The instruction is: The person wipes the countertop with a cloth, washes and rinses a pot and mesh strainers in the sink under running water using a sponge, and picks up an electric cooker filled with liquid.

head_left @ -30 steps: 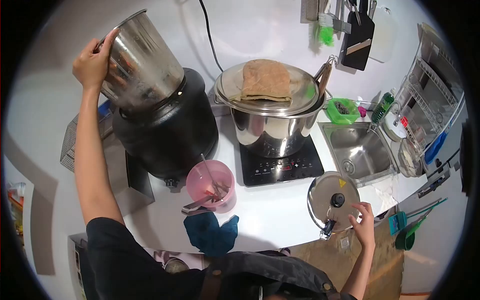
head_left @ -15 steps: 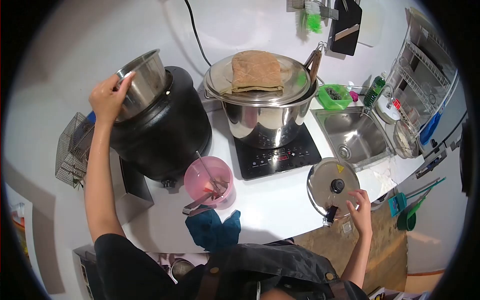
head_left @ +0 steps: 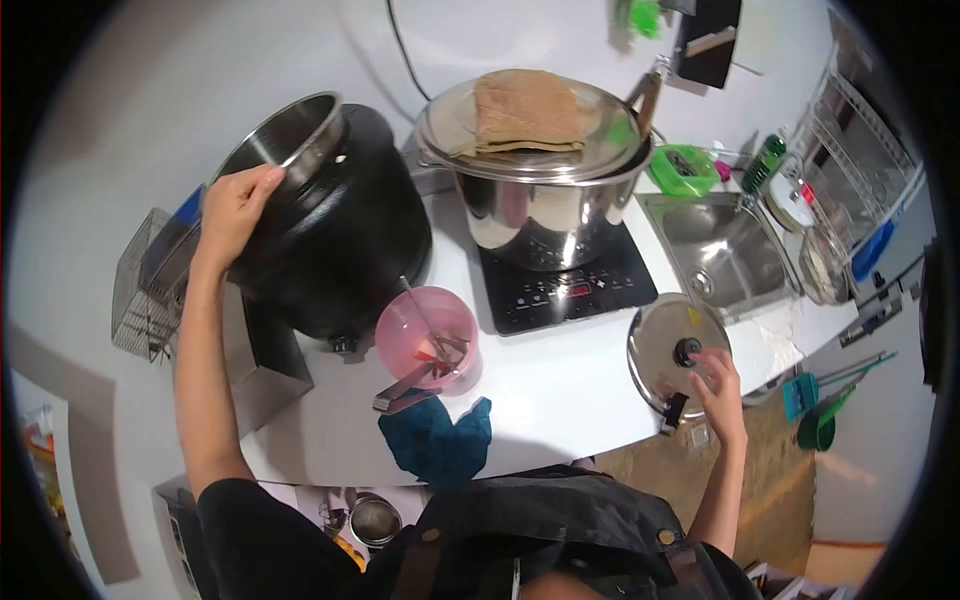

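Observation:
My left hand (head_left: 238,212) grips the near rim of a steel inner pot (head_left: 300,140), which sits low inside a round black cooker (head_left: 350,215); its rim sticks up above the opening. My right hand (head_left: 718,385) is beside the black knob of a round steel lid (head_left: 660,350) at the counter's front edge, its fingers apart and curved; whether they touch the lid is hard to tell. Between them stands a pink bucket (head_left: 405,330) with tongs (head_left: 405,388) and other utensils in it, and a dark teal cloth (head_left: 435,440) lies in front.
A large steel pot (head_left: 510,215) stands on a black induction cooktop (head_left: 570,300), its lid topped by a brown folded cloth (head_left: 530,108). To the right are a sink (head_left: 725,255), a green basket (head_left: 685,180) and a dish rack (head_left: 850,135). A wire basket (head_left: 145,290) is at far left.
My left hand has lowered the steel inner pot from a raised, tilted position into the black cooker. My right hand has moved slightly closer to the lid's knob. The view has shifted a little.

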A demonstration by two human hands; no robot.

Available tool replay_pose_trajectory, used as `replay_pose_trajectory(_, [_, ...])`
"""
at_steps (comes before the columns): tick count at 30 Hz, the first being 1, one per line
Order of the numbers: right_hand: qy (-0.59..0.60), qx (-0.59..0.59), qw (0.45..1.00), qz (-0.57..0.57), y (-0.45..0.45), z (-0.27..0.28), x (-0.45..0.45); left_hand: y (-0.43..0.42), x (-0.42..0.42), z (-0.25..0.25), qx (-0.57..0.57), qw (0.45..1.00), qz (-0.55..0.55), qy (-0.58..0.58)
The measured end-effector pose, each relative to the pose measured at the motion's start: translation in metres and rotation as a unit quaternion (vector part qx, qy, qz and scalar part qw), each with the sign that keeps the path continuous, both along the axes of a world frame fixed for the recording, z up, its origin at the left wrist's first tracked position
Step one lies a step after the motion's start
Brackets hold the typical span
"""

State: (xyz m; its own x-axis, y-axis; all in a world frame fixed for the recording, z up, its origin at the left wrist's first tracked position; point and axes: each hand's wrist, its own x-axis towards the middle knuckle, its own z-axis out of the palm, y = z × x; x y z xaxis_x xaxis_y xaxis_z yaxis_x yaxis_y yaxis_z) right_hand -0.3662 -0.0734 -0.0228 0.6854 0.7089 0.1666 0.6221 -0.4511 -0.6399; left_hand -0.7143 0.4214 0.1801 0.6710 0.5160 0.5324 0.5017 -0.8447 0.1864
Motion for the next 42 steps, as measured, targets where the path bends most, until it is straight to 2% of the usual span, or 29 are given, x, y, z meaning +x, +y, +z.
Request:
replay_pose_trajectory(1, [-0.021, 0.006, 1.0, 0.012, 0.002, -0.002, 0.0, -0.005, 0.005, -0.001, -0.003, 0.999, -0.019, -0.035])
replay_pose_trajectory(6, [0.003, -0.006, 1.0, 0.018, -0.005, 0.0, -0.008, -0.01, 0.01, -0.004, 0.01, 0.996, 0.033, 0.077])
replay_pose_trajectory(9, [0.016, -0.003, 1.0, 0.012, -0.022, -0.006, -0.007, -0.02, 0.014, -0.002, 0.039, 0.997, 0.0, 0.068])
replay_pose_trajectory(12, [0.008, 0.002, 1.0, -0.011, -0.051, -0.008, 0.0, -0.008, 0.012, -0.001, 0.02, 0.999, -0.02, 0.045])
replay_pose_trajectory(15, [-0.023, 0.021, 0.999, -0.014, -0.087, -0.016, 0.017, 0.002, 0.007, 0.006, 0.015, 0.995, 0.03, 0.096])
replay_pose_trajectory(16, [0.019, 0.014, 0.999, -0.039, -0.099, -0.011, 0.019, -0.018, 0.016, 0.014, -0.012, 0.988, 0.101, 0.115])
replay_pose_trajectory(17, [0.014, 0.025, 0.999, -0.045, -0.114, -0.011, 0.024, -0.004, 0.006, 0.003, 0.181, 0.977, 0.078, 0.085])
replay_pose_trajectory(18, [0.002, 0.027, 0.998, -0.059, -0.132, -0.017, 0.031, -0.033, 0.021, 0.023, 0.123, 0.98, 0.09, 0.127])
replay_pose_trajectory(19, [-0.008, 0.027, 0.997, -0.07, -0.15, -0.022, 0.038, -0.071, 0.038, 0.028, 0.117, 0.988, 0.086, 0.05])
replay_pose_trajectory(20, [0.02, 0.029, 0.994, -0.1, -0.168, -0.023, 0.045, -0.096, 0.049, 0.033, 0.154, 0.982, 0.105, 0.019])
replay_pose_trajectory(22, [0.024, 0.034, 0.99, -0.133, -0.213, -0.032, 0.064, -0.158, 0.078, 0.037, 0.2, 0.976, 0.055, -0.071])
replay_pose_trajectory(25, [0.043, 0.036, 0.982, -0.178, -0.281, -0.041, 0.094, -0.255, 0.115, 0.018, 0.109, 0.989, 0.011, -0.1])
replay_pose_trajectory(26, [0.035, 0.031, 0.981, -0.187, -0.309, -0.055, 0.109, -0.301, 0.144, 0.002, 0.149, 0.982, -0.027, -0.118])
replay_pose_trajectory(27, [0.025, 0.027, 0.98, -0.196, -0.336, -0.066, 0.127, -0.334, 0.168, -0.019, 0.102, 0.983, -0.043, -0.145])
replay_pose_trajectory(28, [0.028, 0.029, 0.981, -0.192, -0.359, -0.073, 0.14, -0.376, 0.199, -0.038, 0.032, 0.989, -0.036, -0.139])
replay_pose_trajectory(29, [0.048, 0.026, 0.976, -0.213, -0.384, -0.077, 0.149, -0.409, 0.232, -0.054, 0.044, 0.988, -0.097, -0.113])
replay_pose_trajectory(31, [0.093, 0.025, 0.967, -0.234, -0.409, -0.081, 0.17, -0.455, 0.283, -0.087, -0.093, 0.988, -0.107, -0.067])
replay_pose_trajectory(32, [0.127, 0.043, 0.961, -0.244, -0.417, -0.089, 0.178, -0.463, 0.296, -0.098, -0.112, 0.987, -0.109, -0.029])
replay_pose_trajectory(34, [0.194, 0.063, 0.947, -0.249, -0.435, -0.106, 0.198, -0.469, 0.3, -0.11, -0.147, 0.987, -0.013, 0.067])
replay_pose_trajectory(38, [0.23, 0.06, 0.954, -0.182, -0.426, -0.112, 0.226, -0.487, 0.295, -0.129, -0.224, 0.963, 0.096, 0.114])
replay_pose_trajectory(41, [0.188, 0.154, 0.958, -0.151, -0.407, -0.117, 0.271, -0.491, 0.314, -0.165, -0.27, 0.947, 0.097, 0.142])
replay_pose_trajectory(42, [0.16, 0.211, 0.954, -0.142, -0.392, -0.107, 0.288, -0.495, 0.321, -0.175, -0.278, 0.934, 0.131, 0.183])
